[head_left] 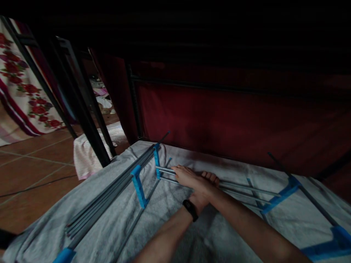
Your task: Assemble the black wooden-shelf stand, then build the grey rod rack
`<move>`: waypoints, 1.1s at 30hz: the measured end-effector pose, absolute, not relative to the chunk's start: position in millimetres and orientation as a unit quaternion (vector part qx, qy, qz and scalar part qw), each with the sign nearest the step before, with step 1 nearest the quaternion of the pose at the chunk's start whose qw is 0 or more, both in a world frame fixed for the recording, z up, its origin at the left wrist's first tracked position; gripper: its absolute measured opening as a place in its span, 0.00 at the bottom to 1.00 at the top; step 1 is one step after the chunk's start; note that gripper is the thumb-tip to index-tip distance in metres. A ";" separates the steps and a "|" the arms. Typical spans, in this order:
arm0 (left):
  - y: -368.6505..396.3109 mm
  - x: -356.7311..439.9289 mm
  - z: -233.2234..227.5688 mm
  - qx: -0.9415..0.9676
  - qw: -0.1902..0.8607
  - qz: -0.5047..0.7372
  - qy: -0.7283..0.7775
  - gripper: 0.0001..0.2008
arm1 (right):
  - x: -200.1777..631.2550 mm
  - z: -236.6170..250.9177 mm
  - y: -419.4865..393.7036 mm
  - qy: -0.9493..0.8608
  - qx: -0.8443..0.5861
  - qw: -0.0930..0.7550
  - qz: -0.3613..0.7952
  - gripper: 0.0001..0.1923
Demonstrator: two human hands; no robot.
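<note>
A rack of thin grey rods (pixel 241 185) joined by blue plastic connectors (pixel 138 187) lies on a pale grey towel (pixel 90 219). My right hand (pixel 188 175), its arm coming in from the lower right, lies over the two parallel rods near a blue end piece (pixel 157 160) and grips them. My left hand (pixel 208 179), with a black band on its wrist, crosses under the right arm; its fingers curl over the same rods. A bundle of loose grey rods (pixel 109 193) lies to the left.
A dark red fabric panel (pixel 233 117) stands right behind the towel. Black metal legs (pixel 85 120) rise at the left, beside a pink-white cloth (pixel 85 157) on the brown tiled floor (pixel 33 171). A floral fabric (pixel 19 80) hangs far left. More blue connectors (pixel 282 193) lie at right.
</note>
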State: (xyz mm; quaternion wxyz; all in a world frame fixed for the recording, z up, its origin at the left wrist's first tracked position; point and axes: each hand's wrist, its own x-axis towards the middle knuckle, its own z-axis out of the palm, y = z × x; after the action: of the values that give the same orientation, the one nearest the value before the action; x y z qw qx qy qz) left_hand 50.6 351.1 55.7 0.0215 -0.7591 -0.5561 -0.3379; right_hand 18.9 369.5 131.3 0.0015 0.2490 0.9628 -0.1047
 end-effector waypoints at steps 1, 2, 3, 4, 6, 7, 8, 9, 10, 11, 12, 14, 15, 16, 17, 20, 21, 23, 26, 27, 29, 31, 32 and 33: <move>348.4 50.6 54.3 -0.765 0.023 -0.335 -0.549 0.12 | 13.1 129.0 372.3 0.962 0.250 0.007 -0.107 0.17; 345.2 50.6 51.7 -0.768 0.023 -0.346 -0.538 0.13 | 8.7 126.9 375.0 0.961 0.253 0.007 -0.107 0.18; 341.5 50.4 48.0 -0.773 0.029 -0.355 -0.525 0.16 | 5.8 125.2 377.4 0.961 0.253 0.007 -0.107 0.19; 337.0 49.7 43.2 -0.773 0.028 -0.369 -0.516 0.18 | 4.2 124.0 379.4 0.962 0.251 0.006 -0.107 0.19; 325.8 45.9 31.6 -0.767 0.010 -0.396 -0.505 0.24 | 3.6 123.3 382.0 0.963 0.247 0.003 -0.112 0.18; 319.3 42.5 25.4 -0.762 -0.007 -0.404 -0.506 0.25 | 3.9 123.6 382.5 0.963 0.246 0.001 -0.114 0.18; 312.8 37.7 19.6 -0.756 -0.022 -0.409 -0.511 0.25 | 4.3 124.2 382.6 0.962 0.248 -0.003 -0.115 0.17; 306.7 31.6 14.3 -0.744 -0.032 -0.418 -0.521 0.24 | 4.6 125.1 382.4 0.961 0.253 -0.009 -0.114 0.16; 301.4 23.9 9.6 -0.721 -0.040 -0.434 -0.538 0.23 | 4.6 125.9 382.0 0.959 0.259 -0.018 -0.111 0.15; 297.4 14.8 5.7 -0.687 -0.046 -0.461 -0.560 0.21 | 4.4 126.7 381.6 0.958 0.265 -0.027 -0.108 0.16; 294.7 4.2 2.5 -0.634 -0.053 -0.500 -0.587 0.18 | 4.0 127.3 381.3 0.957 0.267 -0.034 -0.105 0.16; 293.5 -20.9 -1.3 -0.485 -0.068 -0.593 -0.639 0.12 | 2.9 127.8 381.0 0.960 0.259 -0.043 -0.099 0.17; 294.7 -34.8 -1.9 -0.394 -0.070 -0.637 -0.659 0.10 | 2.4 127.9 381.1 0.962 0.251 -0.043 -0.097 0.18; 296.6 -48.9 -1.3 -0.313 -0.064 -0.667 -0.673 0.10 | 1.9 127.8 381.3 0.964 0.244 -0.044 -0.094 0.19; 299.2 -62.9 0.3 -0.248 -0.046 -0.688 -0.680 0.09 | 1.4 127.8 381.4 0.966 0.237 -0.044 -0.091 0.20; 309.2 -99.8 11.0 -0.147 0.000 -0.747 -0.648 0.15 | -0.7 128.7 381.0 0.969 0.227 -0.040 -0.089 0.20; 312.9 -109.7 15.8 -0.136 -0.001 -0.769 -0.625 0.16 | -1.6 129.2 380.5 0.970 0.225 -0.038 -0.088 0.20; 320.7 -125.7 25.6 -0.129 -0.017 -0.807 -0.575 0.15 | -3.4 129.9 379.3 0.970 0.224 -0.032 -0.086 0.20; 331.6 -142.1 38.1 -0.140 -0.061 -0.841 -0.518 0.16 | -5.3 129.1 377.6 0.971 0.226 -0.025 -0.079 0.22; 334.7 -146.1 41.5 -0.142 -0.085 -0.845 -0.508 0.18 | -5.5 128.6 377.2 0.971 0.226 -0.024 -0.077 0.23; 339.9 -152.2 47.8 -0.141 -0.138 -0.840 -0.505 0.21 | -5.7 127.8 376.7 0.971 0.228 -0.025 -0.073 0.22; 344.1 -156.6 53.9 -0.133 -0.169 -0.828 -0.518 0.24 | -6.1 128.0 376.2 0.969 0.236 -0.036 -0.071 0.20; 346.0 -158.3 56.9 -0.130 -0.177 -0.822 -0.525 0.25 | -6.6 128.5 376.0 0.967 0.242 -0.041 -0.073 0.18; 347.9 -159.7 59.8 -0.127 -0.183 -0.817 -0.532 0.25 | -7.3 129.1 375.8 0.965 0.248 -0.046 -0.076 0.18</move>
State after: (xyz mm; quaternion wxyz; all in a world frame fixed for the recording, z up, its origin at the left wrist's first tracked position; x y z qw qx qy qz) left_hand -159.7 347.9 59.8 -0.1826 -0.1275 -0.5323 -0.8167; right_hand -7.3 375.8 129.1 -0.0458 0.2478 0.9648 -0.0755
